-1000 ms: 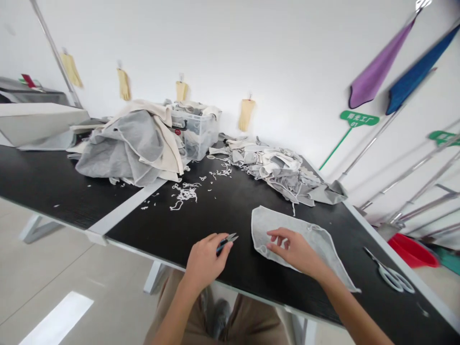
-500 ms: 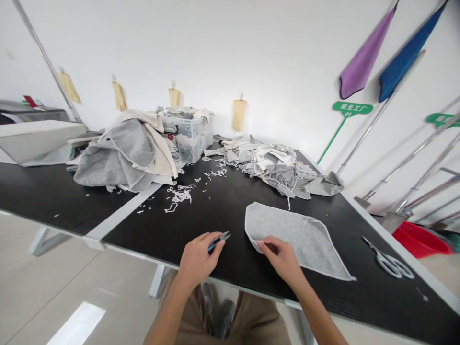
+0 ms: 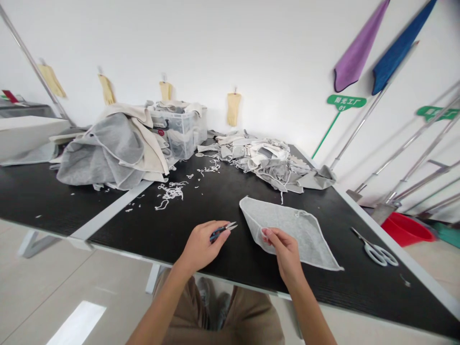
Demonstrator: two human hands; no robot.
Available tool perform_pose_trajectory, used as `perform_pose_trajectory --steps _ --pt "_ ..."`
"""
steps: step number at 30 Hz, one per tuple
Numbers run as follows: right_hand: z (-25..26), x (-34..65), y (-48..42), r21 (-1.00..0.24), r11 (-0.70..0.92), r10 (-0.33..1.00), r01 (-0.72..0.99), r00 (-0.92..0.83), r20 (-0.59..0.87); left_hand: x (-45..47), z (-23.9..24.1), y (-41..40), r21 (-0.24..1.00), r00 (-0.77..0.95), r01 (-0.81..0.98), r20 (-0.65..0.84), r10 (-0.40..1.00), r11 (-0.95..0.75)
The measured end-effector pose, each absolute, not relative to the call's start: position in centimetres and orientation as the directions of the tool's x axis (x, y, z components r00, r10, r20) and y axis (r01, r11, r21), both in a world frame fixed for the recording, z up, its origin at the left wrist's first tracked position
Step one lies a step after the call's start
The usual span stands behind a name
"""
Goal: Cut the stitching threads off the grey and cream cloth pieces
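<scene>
My left hand [image 3: 201, 244] is closed around small thread snips [image 3: 223, 230], blades pointing right, just above the black table [image 3: 201, 206]. My right hand [image 3: 283, 247] pinches the near left edge of a grey cloth [image 3: 291, 230] that lies flat on the table in front of me. The two hands are a short gap apart, with the snip tips close to the cloth's near corner.
A heap of grey and cream cloths [image 3: 111, 151] and a clear plastic bin [image 3: 181, 129] stand at the back left. A second cloth pile [image 3: 269, 160] lies at the back right. White thread scraps [image 3: 168, 191] are scattered mid-table. Large scissors [image 3: 375, 249] rest at the right; a red basin [image 3: 404, 230] is on the floor.
My right hand has slid from the middle of the grey cloth to its near left edge and now pinches it. The left hand has kept hold of the snips.
</scene>
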State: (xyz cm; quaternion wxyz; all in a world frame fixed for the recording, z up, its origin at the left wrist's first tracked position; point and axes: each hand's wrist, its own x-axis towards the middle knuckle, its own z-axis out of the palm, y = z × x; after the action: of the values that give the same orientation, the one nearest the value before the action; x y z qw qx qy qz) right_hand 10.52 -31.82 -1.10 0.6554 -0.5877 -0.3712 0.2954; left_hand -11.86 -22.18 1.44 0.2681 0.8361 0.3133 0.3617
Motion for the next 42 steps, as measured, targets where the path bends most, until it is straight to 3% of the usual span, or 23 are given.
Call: perform_pose_trajectory --steps 8,15,25,33,42 --pt "-0.6 10.4 -32.1 -0.981 0.150 0.786 0.122 0.587 0.194 -7.4 5.3 -20.1 0.412 0.759 0.331 0.418 0.499 -0.849" --pt "-1.1 10.7 -32.1 -0.967 0.147 0.754 0.206 0.609 0.245 -6.4 6.9 -19.1 0.246 0.882 0.209 0.370 0.291 -0.947" --pt "-1.0 10.6 -32.3 -0.966 0.148 0.741 0.214 0.622 0.252 -5.7 6.1 -20.3 0.096 0.888 0.241 0.380 0.259 -0.966" --pt "-1.0 10.7 -32.4 -0.962 0.143 0.747 0.232 0.613 0.258 -5.0 6.1 -20.5 0.054 0.906 0.221 0.357 0.226 -0.974" --pt "-1.6 10.9 -32.3 -0.972 0.200 0.746 0.121 0.624 0.231 -5.2 6.4 -20.8 -0.014 0.917 0.234 0.335 0.216 -0.972"
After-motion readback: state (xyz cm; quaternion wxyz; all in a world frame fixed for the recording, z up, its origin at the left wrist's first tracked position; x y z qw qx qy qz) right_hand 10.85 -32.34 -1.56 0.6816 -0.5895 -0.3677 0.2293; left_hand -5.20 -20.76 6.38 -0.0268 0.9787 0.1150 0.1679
